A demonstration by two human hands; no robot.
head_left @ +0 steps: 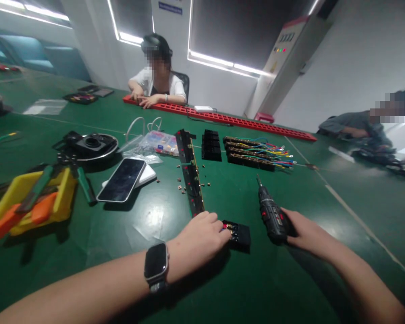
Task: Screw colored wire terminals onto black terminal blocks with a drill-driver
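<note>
My left hand (205, 231), with a watch on its wrist, is closed at the near end of a small black terminal block (241, 236). Bits of red and brass show beside its fingertips; the exact grip is partly hidden. A long black strip of blocks (189, 171) with brass edging runs away from just behind this hand. To the right, my right hand (299, 227) is wrapped around the handle of a black electric screwdriver (272, 213), whose bit points away from me. Small screws (181, 188) lie scattered along the strip.
Wired strips (253, 153) and black blocks (211, 145) lie farther back. Phone (123, 180), yellow bin (62, 198) with pliers (43, 184), and a round dish (104, 150) stand left. Beyond a red slotted rail (222, 118) sits a person (158, 76); another person (361, 121) is at right.
</note>
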